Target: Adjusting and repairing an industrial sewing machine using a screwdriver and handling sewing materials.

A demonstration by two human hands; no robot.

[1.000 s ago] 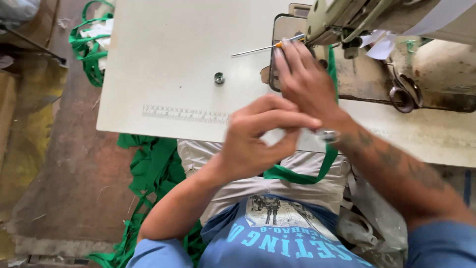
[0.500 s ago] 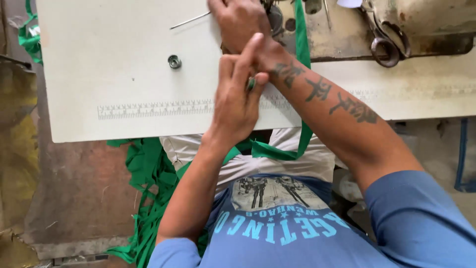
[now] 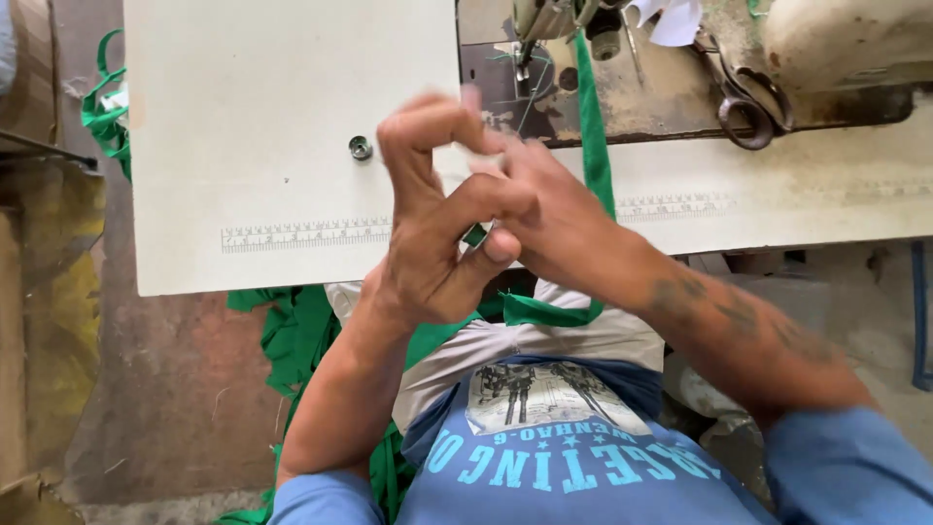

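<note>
My left hand and my right hand meet over the front edge of the white sewing table, fingers interlocked around a narrow green fabric strip. The strip runs from the needle area of the sewing machine down behind my right hand, then loops onto my lap. A short bit of green shows between my left thumb and fingers. The exact grip of my right fingers is hidden by my left hand.
A printed ruler strip runs along the table front, with a small round metal piece behind it. Scissors lie on the machine bed. Green fabric scraps hang to the floor at the left.
Both hands have drawn back from the needle area toward the table's front edge and closed together on the strip. The view has shifted slightly.
</note>
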